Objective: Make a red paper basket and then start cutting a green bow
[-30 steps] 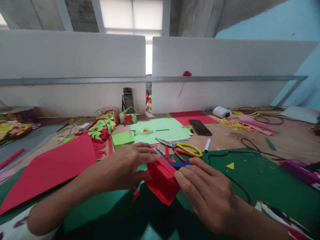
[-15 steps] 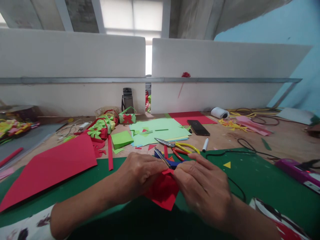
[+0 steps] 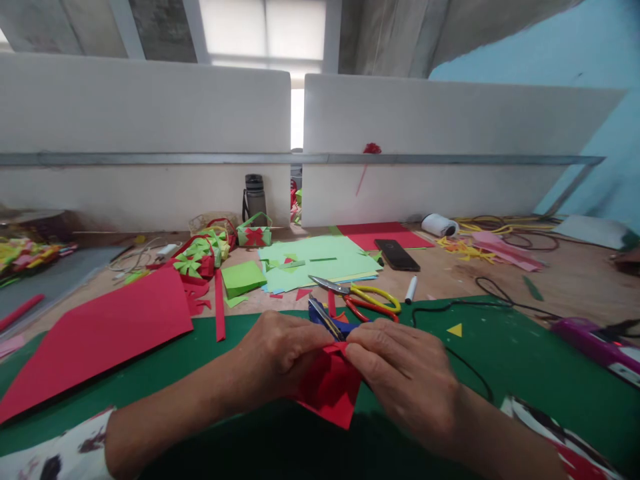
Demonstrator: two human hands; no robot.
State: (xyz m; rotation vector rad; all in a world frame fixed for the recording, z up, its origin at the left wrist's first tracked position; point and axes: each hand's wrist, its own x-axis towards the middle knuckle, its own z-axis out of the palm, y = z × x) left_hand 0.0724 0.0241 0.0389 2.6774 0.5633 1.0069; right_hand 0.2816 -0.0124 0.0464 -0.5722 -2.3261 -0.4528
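Note:
A folded piece of red paper (image 3: 331, 390) is between my two hands, above the green mat (image 3: 273, 423). My left hand (image 3: 280, 353) pinches its left upper edge, while the fingers of my right hand (image 3: 407, 373) are closed on its upper right side. Shadowed folds show inside the paper, and its lower corner points down. Just behind my fingertips lies a blue stapler (image 3: 325, 320) with a metal rail, partly hidden by my right hand. Beyond it are scissors (image 3: 373, 293) with yellow and red-orange handles.
A large red sheet (image 3: 115, 327) lies left, with a narrow red strip (image 3: 220, 307) and green paper (image 3: 243, 277) nearby. Pale green sheets (image 3: 325, 257), a phone (image 3: 397, 255) and a white marker (image 3: 411, 289) lie behind. A purple device (image 3: 595, 347) with a black cord is at right.
The fingers of my right hand have drawn in closer on the paper, uncovering more of the scissors' handles. The red paper's lower corner has shifted slightly right and down.

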